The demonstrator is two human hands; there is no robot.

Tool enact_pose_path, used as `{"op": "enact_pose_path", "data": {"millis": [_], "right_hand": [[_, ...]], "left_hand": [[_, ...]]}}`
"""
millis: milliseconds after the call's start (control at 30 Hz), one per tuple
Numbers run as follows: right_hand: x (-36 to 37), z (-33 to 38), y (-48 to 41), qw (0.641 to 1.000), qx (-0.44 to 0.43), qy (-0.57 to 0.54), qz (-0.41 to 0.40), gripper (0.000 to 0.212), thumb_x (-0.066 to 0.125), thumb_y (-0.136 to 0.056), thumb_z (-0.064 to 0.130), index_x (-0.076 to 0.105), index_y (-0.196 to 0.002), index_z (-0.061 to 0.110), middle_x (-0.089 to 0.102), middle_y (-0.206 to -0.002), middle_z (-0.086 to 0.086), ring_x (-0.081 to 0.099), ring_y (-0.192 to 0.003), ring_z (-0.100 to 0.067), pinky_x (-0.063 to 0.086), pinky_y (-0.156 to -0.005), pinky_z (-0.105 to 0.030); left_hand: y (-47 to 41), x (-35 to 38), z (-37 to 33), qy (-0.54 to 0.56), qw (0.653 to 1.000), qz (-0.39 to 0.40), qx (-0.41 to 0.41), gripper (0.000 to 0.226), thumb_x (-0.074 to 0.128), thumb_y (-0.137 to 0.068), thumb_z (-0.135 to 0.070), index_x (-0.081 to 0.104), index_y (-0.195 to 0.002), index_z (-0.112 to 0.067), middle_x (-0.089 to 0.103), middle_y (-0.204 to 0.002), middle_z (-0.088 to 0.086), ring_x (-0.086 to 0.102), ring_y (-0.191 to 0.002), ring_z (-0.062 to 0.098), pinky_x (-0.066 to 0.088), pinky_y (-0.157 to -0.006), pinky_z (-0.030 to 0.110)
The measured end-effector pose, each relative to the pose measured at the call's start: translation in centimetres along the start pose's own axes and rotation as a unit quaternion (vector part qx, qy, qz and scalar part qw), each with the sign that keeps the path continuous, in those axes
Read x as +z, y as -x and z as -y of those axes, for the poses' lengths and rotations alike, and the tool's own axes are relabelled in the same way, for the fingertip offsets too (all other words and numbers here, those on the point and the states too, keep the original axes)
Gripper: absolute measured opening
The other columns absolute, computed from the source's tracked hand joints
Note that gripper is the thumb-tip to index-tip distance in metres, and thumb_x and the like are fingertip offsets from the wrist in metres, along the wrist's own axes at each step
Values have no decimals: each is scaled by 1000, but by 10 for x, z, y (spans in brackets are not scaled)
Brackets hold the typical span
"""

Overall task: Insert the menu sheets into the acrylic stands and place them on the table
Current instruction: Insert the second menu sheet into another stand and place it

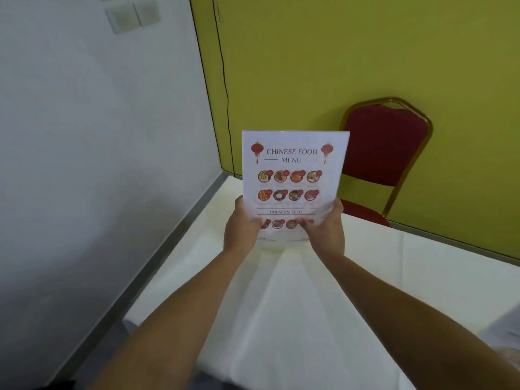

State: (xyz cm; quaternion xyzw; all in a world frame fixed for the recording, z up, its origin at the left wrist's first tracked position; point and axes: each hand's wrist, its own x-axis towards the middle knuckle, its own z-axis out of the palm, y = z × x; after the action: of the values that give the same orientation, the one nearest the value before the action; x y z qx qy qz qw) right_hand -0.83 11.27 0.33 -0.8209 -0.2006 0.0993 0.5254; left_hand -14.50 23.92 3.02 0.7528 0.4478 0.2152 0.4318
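Item 1, left hand (242, 226): I see it closed on the lower left edge of the menu sheet (294, 175), thumb across the printed face, fingers behind; bare forearm runs off toward 7 o'clock.

Item 2, right hand (326, 229): closed on the lower right edge of the same sheet, thumb on the front near the bottom row of dish pictures; forearm runs off toward 5 o'clock.

Item 3, menu sheet: held upright between both hands at frame centre, raised above the table (281, 319); headed "CHINESE FOOD MENU", red lanterns at both top corners, rows of round dish photos, a "HOUSE'S SPECIAL" band lower down; whether an acrylic stand encloses it I cannot tell.

Item 4, table: white cloth with fold creases; spreads from under the hands toward 6 o'clock.

Item 5, red chair (385, 153): gold frame, at 2 o'clock of the sheet, behind the table's far edge, against the yellow-green wall (365, 52).

Item 6, white wall (84, 136): at 9 o'clock; meets the other wall in the corner at 12 o'clock.
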Motion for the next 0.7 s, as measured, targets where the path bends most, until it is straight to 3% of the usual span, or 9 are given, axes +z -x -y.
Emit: {"op": "enact_pose_path", "data": {"millis": [67,200,300,433,600,700], "right_hand": [[26,11,-19,1000,0,-2,18,100,87,-62,35,27,-140,20,58,-128,0,60,-115,-24,55,-86,-42],[71,27,-53,999,-4,14,37,97,89,-62,33,28,-135,17,58,-126,-6,60,-114,-29,54,-84,-41],[100,31,-67,999,-5,13,53,98,91,-59,30,29,-134,15,58,-126,-6,59,-115,-28,55,-86,-42],[127,32,-81,998,4,20,57,103,91,-59,34,28,-137,17,57,-129,-5,57,-118,-27,54,-90,-45],[139,30,-89,996,-10,60,70,90,85,-69,36,29,-137,16,57,-129,-6,59,-115,-29,55,-85,-46],[141,24,-89,995,-5,68,77,81,82,-74,34,31,-134,18,59,-126,-3,61,-112,-28,56,-83,-44]], "left_hand": [[-24,-13,6,4,1000,-15,-6,52,69,-83,-14,40,-126,-20,65,-120,0,64,-88,18,51,-55,20],[-66,-31,19,15,999,-46,-10,54,74,-84,-17,40,-126,-23,64,-124,0,70,-100,22,62,-68,32],[-89,-40,34,1,998,-61,-17,50,74,-84,-16,41,-121,-19,64,-124,2,70,-101,23,58,-62,26],[-115,-43,49,-17,997,-66,-33,52,77,-83,-19,41,-121,-19,64,-123,3,70,-102,25,61,-64,32],[-128,-45,63,1,998,-58,-37,56,77,-83,-19,42,-126,-19,62,-124,1,67,-105,21,53,-60,21],[-130,-45,69,22,998,-42,-44,60,77,-83,-20,40,-129,-22,61,-126,-1,67,-107,21,56,-64,23]]}}
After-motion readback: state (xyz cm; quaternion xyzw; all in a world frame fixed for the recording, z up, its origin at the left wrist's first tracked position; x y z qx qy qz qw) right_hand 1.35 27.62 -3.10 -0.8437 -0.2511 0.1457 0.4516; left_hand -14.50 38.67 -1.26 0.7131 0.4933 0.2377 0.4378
